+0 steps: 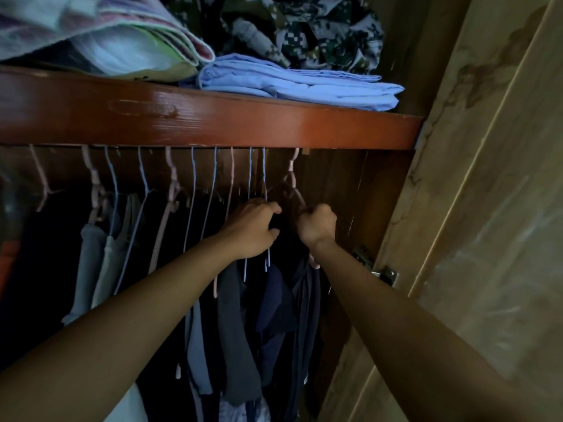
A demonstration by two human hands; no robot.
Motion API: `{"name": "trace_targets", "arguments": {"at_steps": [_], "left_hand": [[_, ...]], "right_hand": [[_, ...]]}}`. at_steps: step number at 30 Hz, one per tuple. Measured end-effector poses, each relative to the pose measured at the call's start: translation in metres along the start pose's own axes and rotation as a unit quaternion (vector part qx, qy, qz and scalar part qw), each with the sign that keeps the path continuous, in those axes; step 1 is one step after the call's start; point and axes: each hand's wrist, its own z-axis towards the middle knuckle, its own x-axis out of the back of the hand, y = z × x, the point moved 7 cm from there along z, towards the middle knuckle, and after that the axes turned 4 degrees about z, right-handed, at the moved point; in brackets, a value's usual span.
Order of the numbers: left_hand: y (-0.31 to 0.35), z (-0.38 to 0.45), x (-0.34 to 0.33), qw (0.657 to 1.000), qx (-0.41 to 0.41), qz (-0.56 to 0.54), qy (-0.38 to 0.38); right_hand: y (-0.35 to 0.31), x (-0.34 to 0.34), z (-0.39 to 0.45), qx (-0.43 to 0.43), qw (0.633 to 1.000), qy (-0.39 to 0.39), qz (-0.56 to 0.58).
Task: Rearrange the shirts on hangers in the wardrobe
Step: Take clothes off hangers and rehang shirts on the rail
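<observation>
I see both arms reaching up into the wardrobe toward 12 o'clock: my left hand [248,229] has its fingers curled, pinching a dark shirt [275,296] at the collar among the blue wire hangers [263,178], and my right hand [316,226] is fisted around the shoulder of the pink hanger [293,175] at the row's right end. The hung shirts fill the rail from 9 to 12 o'clock under the red-brown shelf [213,120]. Folded blue cloth [298,83] and camouflage clothing [304,28] sit on top.
</observation>
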Motion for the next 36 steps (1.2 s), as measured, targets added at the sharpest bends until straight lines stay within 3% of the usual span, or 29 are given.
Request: {"name": "trace_targets", "arguments": {"at_steps": [12, 19, 26, 29, 36], "left_hand": [[0.001, 0.012, -0.008, 0.997, 0.011, -0.074, -0.019], [0.003, 0.018, -0.022, 0.996, 0.021, -0.072, -0.047], [0.023, 0.03, -0.034, 0.993, 0.005, 0.112, -0.041], [0.03, 0.033, -0.034, 0.997, -0.01, 0.063, -0.038], [0.06, 0.027, -0.035, 0.993, -0.041, -0.097, -0.047]], "right_hand": [[-0.003, 0.015, -0.014, 0.017, 1.0, 0.003, 0.02], [0.026, 0.039, -0.041, 0.013, 0.997, 0.056, 0.053], [0.029, 0.078, -0.084, 0.037, 0.996, 0.084, 0.018], [0.031, 0.097, -0.108, 0.034, 0.994, 0.1, 0.007], [0.036, 0.134, -0.16, -0.003, 0.99, 0.094, 0.107]]}}
